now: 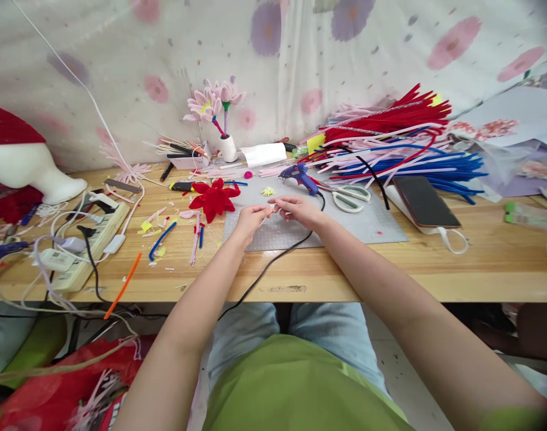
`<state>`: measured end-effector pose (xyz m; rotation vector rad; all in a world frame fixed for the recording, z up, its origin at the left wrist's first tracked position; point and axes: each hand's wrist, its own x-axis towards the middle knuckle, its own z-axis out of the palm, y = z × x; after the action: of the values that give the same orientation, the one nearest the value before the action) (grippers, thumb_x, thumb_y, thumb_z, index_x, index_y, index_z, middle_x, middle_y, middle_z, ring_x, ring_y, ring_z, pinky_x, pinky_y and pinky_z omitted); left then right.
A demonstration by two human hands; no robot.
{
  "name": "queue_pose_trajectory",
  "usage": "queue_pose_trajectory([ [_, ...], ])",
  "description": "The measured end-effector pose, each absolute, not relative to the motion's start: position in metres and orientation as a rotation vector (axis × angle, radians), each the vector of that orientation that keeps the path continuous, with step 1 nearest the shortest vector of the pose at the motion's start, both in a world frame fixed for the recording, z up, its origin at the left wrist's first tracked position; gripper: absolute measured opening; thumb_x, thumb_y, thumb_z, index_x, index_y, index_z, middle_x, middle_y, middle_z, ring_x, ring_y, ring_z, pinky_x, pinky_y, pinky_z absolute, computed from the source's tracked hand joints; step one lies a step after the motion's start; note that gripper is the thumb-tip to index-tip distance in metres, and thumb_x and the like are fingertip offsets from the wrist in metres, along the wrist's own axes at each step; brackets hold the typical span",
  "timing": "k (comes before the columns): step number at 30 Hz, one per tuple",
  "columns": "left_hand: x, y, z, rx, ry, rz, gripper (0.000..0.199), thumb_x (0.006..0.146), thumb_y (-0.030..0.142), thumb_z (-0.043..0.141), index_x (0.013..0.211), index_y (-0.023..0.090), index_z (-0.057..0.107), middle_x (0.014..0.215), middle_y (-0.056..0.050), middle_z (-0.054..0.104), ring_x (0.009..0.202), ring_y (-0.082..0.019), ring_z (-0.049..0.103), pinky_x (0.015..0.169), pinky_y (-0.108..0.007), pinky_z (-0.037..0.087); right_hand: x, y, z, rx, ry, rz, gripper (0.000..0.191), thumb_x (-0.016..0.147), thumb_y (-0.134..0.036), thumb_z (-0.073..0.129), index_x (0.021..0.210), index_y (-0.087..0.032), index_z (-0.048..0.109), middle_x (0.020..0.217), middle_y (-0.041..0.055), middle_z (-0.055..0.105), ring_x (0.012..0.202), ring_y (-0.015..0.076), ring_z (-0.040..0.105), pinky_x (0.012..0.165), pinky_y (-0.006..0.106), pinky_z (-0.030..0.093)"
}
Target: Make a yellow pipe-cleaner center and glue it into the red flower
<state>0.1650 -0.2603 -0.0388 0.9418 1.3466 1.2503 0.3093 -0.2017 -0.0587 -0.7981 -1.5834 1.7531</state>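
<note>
My left hand (254,219) and my right hand (295,211) meet over the grey cutting mat, fingertips pinched together. Between them is a short pale pink pipe cleaner (272,207), mostly covered by the fingers. Just beyond the hands lies a small yellow and white pipe-cleaner piece (268,191). A blue hot glue gun (299,177) rests behind my right hand, its black cord running under my right forearm. White-handled scissors (347,199) lie to the right of that hand. To the left of my left hand sits a red pipe-cleaner flower (214,199).
Bundles of red, pink and blue pipe cleaners (390,143) fill the back right, near a phone (426,202). A white vase (228,148) holds pink flowers at the back. On the left are a power strip (93,245) with tangled cables and a white mannequin head (26,170).
</note>
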Motion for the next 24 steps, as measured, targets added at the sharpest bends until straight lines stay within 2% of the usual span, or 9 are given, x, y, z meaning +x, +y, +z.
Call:
queue_pose_trajectory([
  [3,0.164,-0.259,-0.038,0.906,1.291,1.207,0.016,0.061,0.023,0.073,0.055,0.012,0.063,0.047,0.002,0.051,0.04,-0.002,0.029,0.042,-0.021,0.017,0.307,-0.205,-0.059,-0.75,-1.496,1.844,0.038,0.063,-0.042,0.07,0.092,-0.018,0.066,0.074,-0.0012,0.06,0.055,0.0045,0.042,0.048,0.018,0.033],
  [7,0.162,-0.258,-0.038,0.833,1.211,1.154,0.013,0.063,0.019,0.072,0.06,0.01,0.063,0.052,0.001,0.054,0.037,0.0,0.025,0.037,-0.02,0.013,0.3,-0.205,-0.063,-0.733,-1.34,1.892,0.032,0.056,-0.039,0.075,0.074,-0.015,0.063,0.061,-0.002,0.059,0.049,0.0035,0.039,0.046,0.017,0.028],
  [12,0.161,-0.256,-0.038,0.713,1.075,1.057,0.01,0.075,0.017,0.063,0.071,0.008,0.065,0.064,-0.003,0.06,0.043,0.0,0.036,0.038,-0.014,0.025,0.297,-0.201,-0.067,-0.781,-1.298,1.737,0.035,0.051,-0.043,0.076,0.063,-0.015,0.057,0.055,-0.0007,0.058,0.048,0.0054,0.043,0.045,0.019,0.026],
  [16,0.163,-0.256,-0.037,0.646,1.078,1.043,0.014,0.081,0.013,0.055,0.075,0.008,0.066,0.068,-0.005,0.062,0.05,-0.001,0.046,0.046,-0.013,0.035,0.3,-0.199,-0.067,-0.82,-1.275,1.559,0.036,0.05,-0.044,0.075,0.06,-0.016,0.055,0.05,-0.0051,0.049,0.043,0.0037,0.036,0.043,0.02,0.026],
  [19,0.169,-0.256,-0.037,0.68,1.14,1.078,0.014,0.08,0.012,0.056,0.073,0.01,0.068,0.069,-0.003,0.063,0.052,-0.001,0.047,0.049,-0.014,0.036,0.303,-0.2,-0.066,-0.829,-1.263,1.511,0.037,0.049,-0.045,0.075,0.059,-0.017,0.054,0.05,-0.0066,0.045,0.043,0.0033,0.033,0.043,0.02,0.027],
  [24,0.181,-0.254,-0.04,0.985,1.384,1.141,0.01,0.073,0.02,0.064,0.072,0.013,0.07,0.067,-0.002,0.065,0.054,-0.005,0.049,0.05,-0.018,0.033,0.304,-0.2,-0.069,-0.86,-1.274,1.491,0.036,0.052,-0.045,0.073,0.06,-0.017,0.053,0.051,-0.006,0.046,0.044,0.0038,0.035,0.043,0.02,0.029],
])
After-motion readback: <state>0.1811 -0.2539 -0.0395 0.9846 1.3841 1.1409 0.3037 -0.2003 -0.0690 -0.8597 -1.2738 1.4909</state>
